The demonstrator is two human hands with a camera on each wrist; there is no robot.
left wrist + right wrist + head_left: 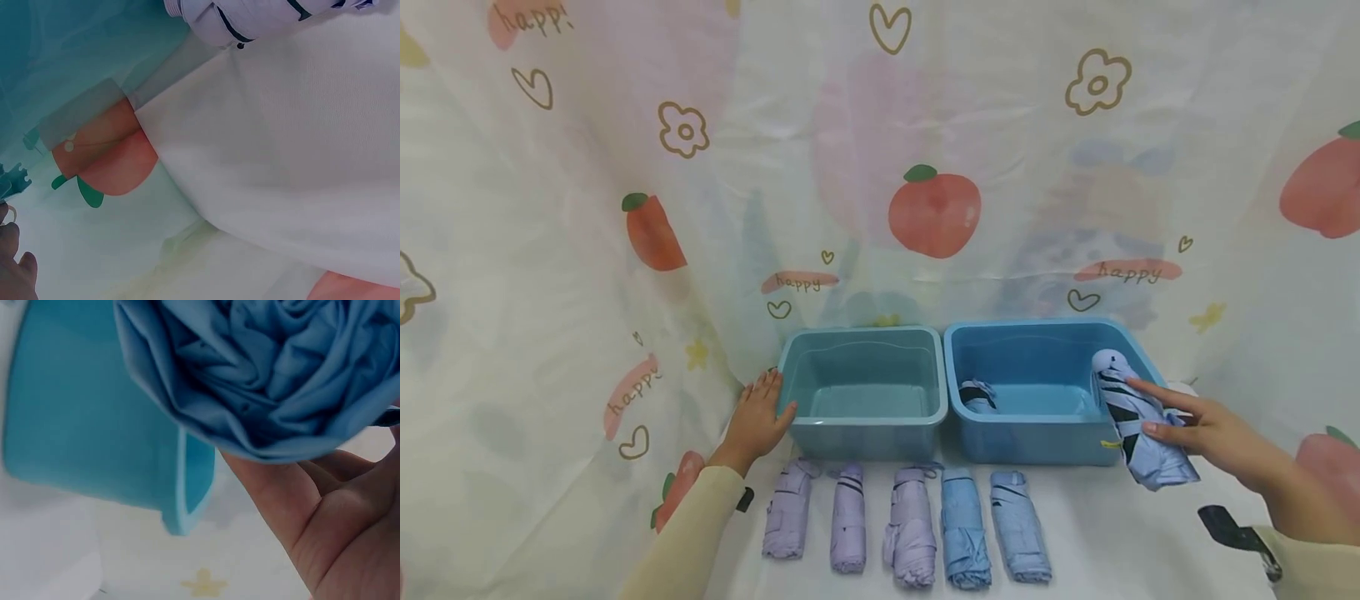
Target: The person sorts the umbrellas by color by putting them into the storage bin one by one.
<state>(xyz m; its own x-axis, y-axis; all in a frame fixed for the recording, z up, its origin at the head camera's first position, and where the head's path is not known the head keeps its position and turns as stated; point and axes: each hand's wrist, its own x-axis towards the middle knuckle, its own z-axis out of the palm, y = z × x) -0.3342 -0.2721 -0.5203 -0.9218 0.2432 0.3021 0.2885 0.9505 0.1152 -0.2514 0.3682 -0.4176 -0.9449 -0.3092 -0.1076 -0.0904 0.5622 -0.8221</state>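
Note:
In the head view my right hand (1217,429) grips a folded light blue umbrella (1138,425) with dark stripes, thumb and fingers around its side. This umbrella is tilted over the right front corner of the blue bin (1037,442). Its gathered fabric end (269,381) fills the top of the right wrist view, with the palm beside it. My left hand (760,421) rests at the left rim of the grey-green bin (865,437), fingers extended and thumb across the edge. Another folded umbrella (977,397) lies inside the blue bin at its left end.
In front of the bins lie three purple folded umbrellas (786,510) and two blue folded umbrellas (966,529), side by side on the white table surface (1105,533). A patterned curtain (1015,142) hangs close behind the bins and along the sides.

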